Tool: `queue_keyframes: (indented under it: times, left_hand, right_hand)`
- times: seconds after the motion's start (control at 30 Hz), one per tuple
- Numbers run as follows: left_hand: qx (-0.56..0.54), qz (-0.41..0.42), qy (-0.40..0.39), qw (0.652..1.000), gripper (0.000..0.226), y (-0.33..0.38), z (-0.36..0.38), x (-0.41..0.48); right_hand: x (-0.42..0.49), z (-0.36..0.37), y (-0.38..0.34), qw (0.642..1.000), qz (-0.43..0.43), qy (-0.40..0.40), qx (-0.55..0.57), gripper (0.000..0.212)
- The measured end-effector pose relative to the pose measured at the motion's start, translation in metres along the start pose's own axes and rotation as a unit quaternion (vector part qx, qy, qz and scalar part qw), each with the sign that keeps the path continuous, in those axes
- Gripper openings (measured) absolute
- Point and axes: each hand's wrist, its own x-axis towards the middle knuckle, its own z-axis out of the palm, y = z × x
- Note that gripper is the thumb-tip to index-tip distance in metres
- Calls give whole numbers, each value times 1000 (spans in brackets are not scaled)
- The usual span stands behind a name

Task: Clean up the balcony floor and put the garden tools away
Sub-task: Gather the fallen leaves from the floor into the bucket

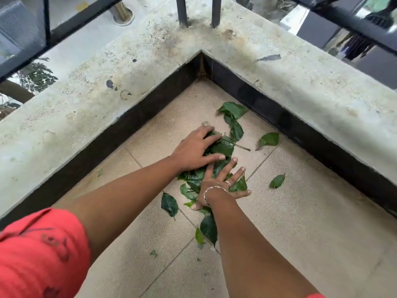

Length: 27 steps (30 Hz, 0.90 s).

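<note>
A pile of green leaves (222, 147) lies on the beige tiled balcony floor (300, 211) near the corner. My left hand (193, 151) rests on the far side of the pile, fingers slightly bent over the leaves. My right hand (221, 183), with a ring and a bracelet, lies flat on the near side of the pile with fingers spread. Single leaves lie apart: one leaf (269, 139) to the right, a small leaf (277, 181) lower right, a dark leaf (169, 204) to the left, and another leaf (209, 227) under my right forearm.
A low concrete ledge (129, 82) with a dark base strip (268, 112) encloses the corner on both sides. Black railing posts (182, 11) rise from the ledge. Bare tiles spread toward the lower right.
</note>
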Motion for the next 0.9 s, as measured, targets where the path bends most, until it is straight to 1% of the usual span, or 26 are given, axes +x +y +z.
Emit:
queue_keyframes:
  times: [0.1, 0.17, 0.23, 0.3, 0.33, 0.37, 0.43, 0.5, 0.53, 0.6, 0.63, 0.67, 0.7, 0.77, 0.8, 0.83, 0.9]
  left_hand:
    - [-13, 38, 4, 999, 97, -5, 11, -32]
    - [-15, 49, -7, 999, 104, -10, 16, -52]
    - [-12, 39, -45, 998, 119, -11, 18, -67]
    - [32, 35, -92, 995, 137, -8, 20, -79]
    - [60, 32, -110, 992, 142, -4, 25, -86]
    - [87, 24, -120, 989, 143, 2, 30, -92]
    - [128, -4, -136, 982, 138, 19, 42, -103]
    - [137, -43, -136, 980, 130, 33, 50, -108]
    - [134, -60, -123, 981, 124, 37, 51, -106]
    - [136, -75, -85, 984, 102, 39, 48, -100]
    - [144, -71, -63, 985, 89, 39, 45, -97]
    - [154, -62, -43, 985, 78, 38, 43, -94]
    - [163, -52, -29, 985, 70, 37, 40, -90]
    - [177, -42, -18, 983, 59, 38, 35, -84]
    - [180, -41, -12, 983, 54, 38, 33, -82]
    - [182, -43, -5, 982, 49, 38, 32, -79]
    - [178, -46, 1, 983, 42, 40, 30, -76]
  right_hand:
    - [0, 1, 3, 1000, -13, 1, -7, 137]
    - [-2, 1, 4, 999, -37, 15, -5, 134]
    - [-4, 2, 6, 998, -55, 28, -3, 130]
    - [-9, 9, 17, 995, -77, 56, -15, 126]
    - [-12, 13, 25, 992, -97, 78, -26, 121]
    - [-15, 17, 34, 986, -124, 105, -32, 111]
    - [-22, 21, 54, 973, -174, 151, -24, 80]
    - [-27, 15, 66, 957, -194, 215, 25, 57]
    - [-28, 7, 69, 941, -202, 266, 61, 46]
    - [-26, -17, 70, 894, -220, 373, 114, 23]
    - [-18, -33, 70, 875, -228, 413, 111, 21]
    - [-7, -50, 67, 867, -235, 431, 88, 26]
    - [5, -68, 63, 872, -241, 424, 46, 37]
    - [29, -102, 50, 897, -256, 358, -47, 58]
    - [39, -116, 43, 906, -266, 320, -73, 64]
    - [47, -126, 38, 917, -273, 282, -79, 67]
    - [53, -133, 32, 937, -278, 207, -43, 67]
